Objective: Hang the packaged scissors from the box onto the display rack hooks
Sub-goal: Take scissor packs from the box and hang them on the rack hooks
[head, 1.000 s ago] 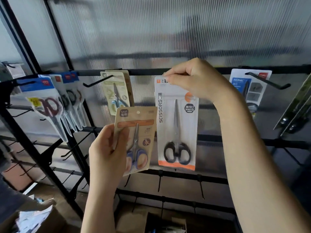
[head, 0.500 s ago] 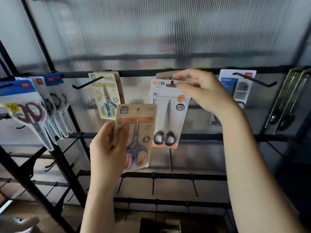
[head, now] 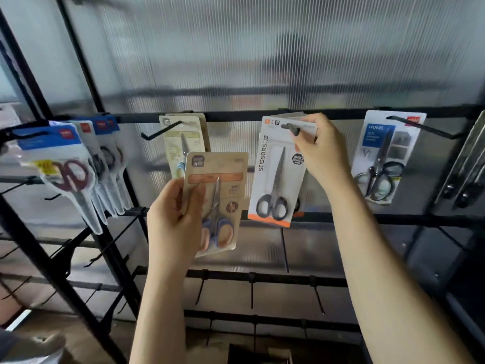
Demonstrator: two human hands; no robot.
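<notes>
You hold two packs: the white scissors pack [head: 278, 174] hangs on its hook [head: 292, 128], its top corner pinched in your right hand [head: 321, 156] fingers; your left hand [head: 178, 219] fingers clasp one tan scissors pack [head: 219, 198] below the rack bar [head: 236, 116].

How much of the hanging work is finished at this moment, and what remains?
Done: packs already hang on the top-row hooks, such as the blue-topped packs and the HOME pack. In hand: the right hand holds the white scissors pack at its hook. Left: the tan pack in the left hand, and lower hooks stand bare.
</notes>
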